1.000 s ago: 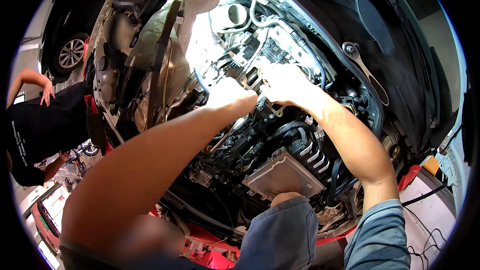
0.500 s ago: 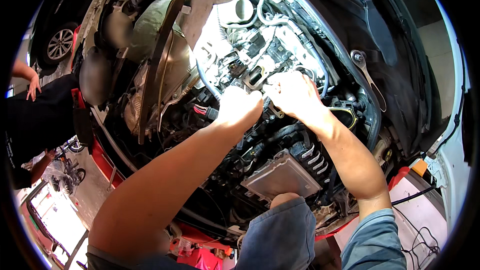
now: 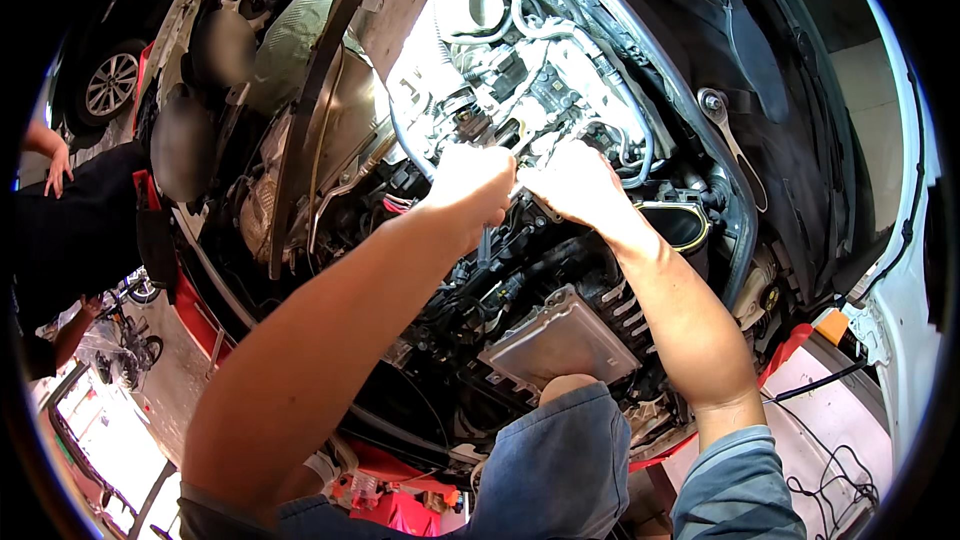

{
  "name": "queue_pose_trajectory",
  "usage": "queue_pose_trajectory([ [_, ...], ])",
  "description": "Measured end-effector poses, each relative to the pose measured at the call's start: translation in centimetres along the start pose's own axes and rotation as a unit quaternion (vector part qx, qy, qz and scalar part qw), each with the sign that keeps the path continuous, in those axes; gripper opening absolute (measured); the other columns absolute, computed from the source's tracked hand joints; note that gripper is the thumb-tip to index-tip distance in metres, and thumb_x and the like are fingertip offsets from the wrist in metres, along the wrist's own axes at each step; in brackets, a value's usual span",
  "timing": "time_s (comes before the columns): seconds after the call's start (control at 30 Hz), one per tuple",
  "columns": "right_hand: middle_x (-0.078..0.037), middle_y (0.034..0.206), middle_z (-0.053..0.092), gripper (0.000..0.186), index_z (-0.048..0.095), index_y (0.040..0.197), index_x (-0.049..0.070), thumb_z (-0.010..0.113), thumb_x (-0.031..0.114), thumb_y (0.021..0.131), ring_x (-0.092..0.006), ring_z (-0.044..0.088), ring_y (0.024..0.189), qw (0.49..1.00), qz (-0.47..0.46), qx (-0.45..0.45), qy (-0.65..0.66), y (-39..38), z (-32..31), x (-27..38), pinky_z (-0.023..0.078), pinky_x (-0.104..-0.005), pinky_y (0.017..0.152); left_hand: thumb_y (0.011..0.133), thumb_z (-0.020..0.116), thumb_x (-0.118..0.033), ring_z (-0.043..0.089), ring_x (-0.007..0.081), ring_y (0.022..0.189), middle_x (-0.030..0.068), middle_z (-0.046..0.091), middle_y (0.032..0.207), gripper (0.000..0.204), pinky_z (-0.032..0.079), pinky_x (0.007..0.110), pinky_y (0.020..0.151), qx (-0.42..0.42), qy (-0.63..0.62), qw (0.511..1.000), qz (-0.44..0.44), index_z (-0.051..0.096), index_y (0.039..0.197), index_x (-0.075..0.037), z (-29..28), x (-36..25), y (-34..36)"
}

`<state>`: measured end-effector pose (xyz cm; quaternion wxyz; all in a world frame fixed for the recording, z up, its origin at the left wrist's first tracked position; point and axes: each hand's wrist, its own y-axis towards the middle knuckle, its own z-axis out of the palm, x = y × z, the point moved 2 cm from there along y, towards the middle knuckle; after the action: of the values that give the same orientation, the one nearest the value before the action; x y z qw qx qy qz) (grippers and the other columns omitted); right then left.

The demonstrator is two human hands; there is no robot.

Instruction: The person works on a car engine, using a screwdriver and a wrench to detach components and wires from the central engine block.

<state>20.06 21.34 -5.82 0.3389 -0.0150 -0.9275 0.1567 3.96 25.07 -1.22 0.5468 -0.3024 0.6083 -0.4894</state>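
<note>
**Left hand turned, metal shaft now showing**

Since the last frame, left hand (image 3: 478,180) has moved away from the wearer and rolled; fingertips show on its near side. Right forearm has swung left, uncovering more of the yellow-rimmed duct opening (image 3: 675,227).

Left: fingers curled nearly closed, apparently around the blue-grey metal shaft (image 3: 485,247); contact itself hidden. Right hand (image 3: 575,183): fingers bent inward, close beside the left. Can't tell if it has hold of anything.

Shaft sits just below the left fist, over the dark engine parts. Long axis runs near upright in view; visible end points back at the wearer, other end lost in the fist. Can't tell which end works.

Judgement on doing this well: brace one hand, turn with the other, keep the shaft in line with whatever it seats on, knuckles off the brackets.

Further out: flat metal-cased module (image 3: 565,340) nearer the wearer, ratchet wrench (image 3: 735,152) lying right, silver pipe mouth (image 3: 486,6) beyond the hands, co-worker's hand (image 3: 58,172) far left.
</note>
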Motion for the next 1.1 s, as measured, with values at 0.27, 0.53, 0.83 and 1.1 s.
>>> queue_pose_trajectory([
  [0.27, -0.017, 0.066, 0.064, 0.034, 0.066, 0.070, 0.001, 0.063, 0.033, 0.081, -0.0345, 0.064, 0.067, 0.993, -0.075, 0.017, -0.092, 0.6, 1.4, -1.1, 0.052, -0.0428, 0.067, 0.094, 0.056, -0.012, 0.037, 0.0080, 0.049, 0.0002, 0.046, 0.064, 0.016, 0.028, 0.022, 0.043, -0.095, -0.227, 0.967, 0.072, 0.052, 0.079, -0.008, 1.5, 3.3, -1.8],
  [0.53, -0.018, 0.066, 0.063, 0.032, 0.067, 0.071, -0.001, 0.057, 0.027, 0.085, -0.0346, 0.063, 0.071, 0.996, -0.083, 0.007, -0.039, 0.7, 1.5, -1.6, 0.049, -0.0426, 0.067, 0.092, 0.058, -0.014, 0.039, 0.0083, 0.051, -0.0006, 0.047, 0.065, 0.013, 0.030, 0.023, 0.044, -0.075, -0.253, 0.958, 0.110, 0.056, 0.081, -0.008, 1.2, 4.2, -1.6],
  [0.83, -0.016, 0.055, 0.056, 0.036, 0.060, 0.062, -0.001, 0.061, 0.029, 0.082, -0.0279, 0.056, 0.052, 0.998, -0.034, 0.032, 0.051, 2.0, 2.0, -0.9, 0.046, -0.0377, 0.056, 0.093, 0.056, -0.019, 0.042, 0.0098, 0.049, 0.0050, 0.057, 0.070, 0.020, 0.033, 0.025, 0.043, -0.009, 0.176, 0.955, 0.240, 0.058, 0.082, -0.003, -1.5, 4.3, 1.8],
  [1.1, -0.021, 0.068, 0.062, 0.032, 0.064, 0.068, -0.002, 0.060, 0.027, 0.082, -0.0365, 0.063, 0.068, 0.998, -0.013, -0.054, -0.016, 1.1, 2.6, -1.5, 0.051, -0.0415, 0.064, 0.079, 0.052, -0.015, 0.067, 0.0315, 0.074, 0.0232, 0.068, 0.081, 0.028, 0.052, 0.035, 0.070, -0.081, 0.252, 0.963, 0.058, 0.064, 0.086, 0.009, -0.2, -0.6, -1.8],
])
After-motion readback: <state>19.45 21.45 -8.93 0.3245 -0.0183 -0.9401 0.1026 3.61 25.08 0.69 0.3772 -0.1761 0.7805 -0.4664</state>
